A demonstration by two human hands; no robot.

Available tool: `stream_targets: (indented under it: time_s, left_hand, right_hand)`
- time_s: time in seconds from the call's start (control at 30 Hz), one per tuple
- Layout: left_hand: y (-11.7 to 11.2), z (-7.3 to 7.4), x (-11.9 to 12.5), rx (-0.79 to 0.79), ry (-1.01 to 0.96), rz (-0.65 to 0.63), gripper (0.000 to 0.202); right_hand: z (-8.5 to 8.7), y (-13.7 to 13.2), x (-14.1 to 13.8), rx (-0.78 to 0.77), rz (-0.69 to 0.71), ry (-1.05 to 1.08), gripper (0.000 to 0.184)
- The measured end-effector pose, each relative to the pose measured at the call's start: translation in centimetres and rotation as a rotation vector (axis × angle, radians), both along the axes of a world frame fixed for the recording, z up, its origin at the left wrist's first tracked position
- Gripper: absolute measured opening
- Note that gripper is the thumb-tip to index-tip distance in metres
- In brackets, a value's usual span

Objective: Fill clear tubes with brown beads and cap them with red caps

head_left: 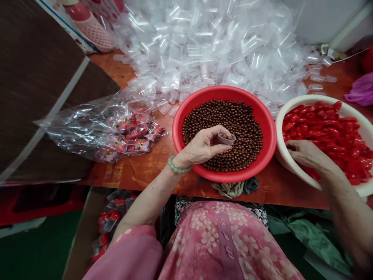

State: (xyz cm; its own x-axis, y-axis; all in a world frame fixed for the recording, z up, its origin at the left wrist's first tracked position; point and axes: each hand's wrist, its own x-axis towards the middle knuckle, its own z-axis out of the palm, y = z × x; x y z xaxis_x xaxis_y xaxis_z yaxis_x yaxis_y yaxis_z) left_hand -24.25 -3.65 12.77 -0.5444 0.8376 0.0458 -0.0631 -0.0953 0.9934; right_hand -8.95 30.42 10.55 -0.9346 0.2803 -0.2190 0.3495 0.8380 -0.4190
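Note:
My left hand (204, 146) hovers over a red bowl (180, 116) full of small brown beads (233, 120) and pinches a small clear plastic vial (225, 138) with a few beads in it. My right hand (303, 152) reaches into a white bowl (294, 104) of red caps (335, 130), its fingers curled down among them. What those fingers grip is hidden. A green bead bracelet (177, 167) circles my left wrist.
A big heap of clear plastic vials (210, 46) covers the back of the orange table (140, 171). A clear bag of red packets (116, 132) lies at the left. Beneath the table edge stands a cardboard box (84, 233) with filled bags. A purple bag (363, 89) sits far right.

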Motion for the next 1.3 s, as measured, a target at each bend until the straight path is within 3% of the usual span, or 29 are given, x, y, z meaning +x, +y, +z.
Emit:
stream_targets:
  time_s: [0.27, 0.4, 0.6, 0.77, 0.93, 1.03, 1.13, 1.3]
  left_hand:
    - [-0.4, -0.6, 0.5, 0.011, 0.034, 0.026, 0.023]
    - [-0.5, -0.7, 0.7, -0.005, 0.039, 0.013, 0.024]
    - [-0.4, -0.8, 0.8, -0.004, 0.042, -0.034, 0.018]
    - [-0.3, -1.2, 0.5, -0.004, 0.006, -0.003, 0.022]
    - [-0.5, -1.1, 0.4, 0.002, 0.011, -0.022, 0.023]
    - [-0.6, -0.9, 0.6, -0.005, 0.009, -0.033, 0.023]
    - [-0.7, -0.7, 0.7, -0.011, 0.019, -0.037, 0.025]
    - [-0.8, -1.0, 0.6, 0.066, 0.013, -0.032, 0.023]
  right_hand:
    - [3.1, -1.1, 0.7, -0.251, -0.053, -0.148, 0.017]
    - [4.5, -1.5, 1.1, -0.259, -0.122, -0.105, 0.021]
    - [4.8, -2.7, 1.3, -0.386, -0.214, -0.132, 0.020]
    - [3.8, -2.3, 2.4, -0.468, -0.517, 0.060, 0.043]
    - [4.5, -4.5, 2.4, -0.541, -0.621, 0.485, 0.044]
    - [4.9, -8.7, -0.1, -0.766, -0.524, 0.701, 0.039]
    - [4.6, -13.3, -3.4, -0.970, -0.279, 0.739, 0.035]
    - [3.7, -17.8, -6.2, -0.890, 0.001, 0.684, 0.024]
